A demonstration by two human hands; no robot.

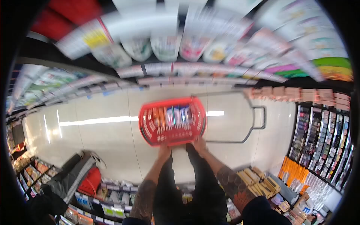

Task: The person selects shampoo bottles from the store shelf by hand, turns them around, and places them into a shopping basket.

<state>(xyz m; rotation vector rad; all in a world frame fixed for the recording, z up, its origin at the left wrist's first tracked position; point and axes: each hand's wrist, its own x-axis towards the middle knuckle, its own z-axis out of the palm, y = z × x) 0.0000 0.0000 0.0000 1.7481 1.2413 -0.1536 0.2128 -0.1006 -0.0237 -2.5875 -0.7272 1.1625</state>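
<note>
A red shopping basket is in front of my legs, above the pale tiled floor in this view. Its long dark pull handle reaches out to the right. Inside lie several packages, orange on the left and blue and white on the right, too blurred to read. My left hand grips the near rim left of the middle. Farther right on that same rim, my right hand is closed near the corner. The fingertips of both hands are partly hidden by the rim.
Ahead, a shelf holds several white bottles or pouches above price labels. Cosmetics racks stand at the right. Low shelves run behind me. At the lower left is a person in dark and grey clothing beside another red basket.
</note>
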